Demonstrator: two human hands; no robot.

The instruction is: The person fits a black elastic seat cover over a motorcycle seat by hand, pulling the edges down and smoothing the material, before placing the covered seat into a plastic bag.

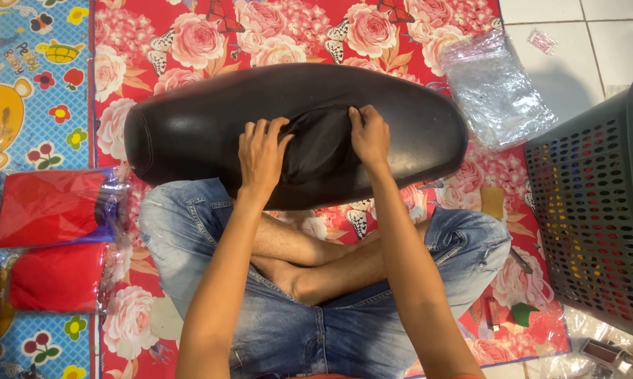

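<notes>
A glossy black motorcycle seat (211, 126) lies on a red floor mat (295, 31) printed with pink roses and black-and-white butterflies. A matt black cloth (320, 144), duller than the seat, sits on its middle. Beside the red mat, a blue checked play mat (32, 77) shows yellow cartoon animals and small red and yellow flowers. Two red fabric bundles (50, 207) are wrapped in clear plastic. The jeans (183, 231) are faded light blue with paler worn patches. A clear plastic bag (495, 88) glints silver-grey on white floor tiles (611, 42). The perforated laundry basket (590, 210) is grey-green, with flecks of yellow, red and blue showing through its holes.
</notes>
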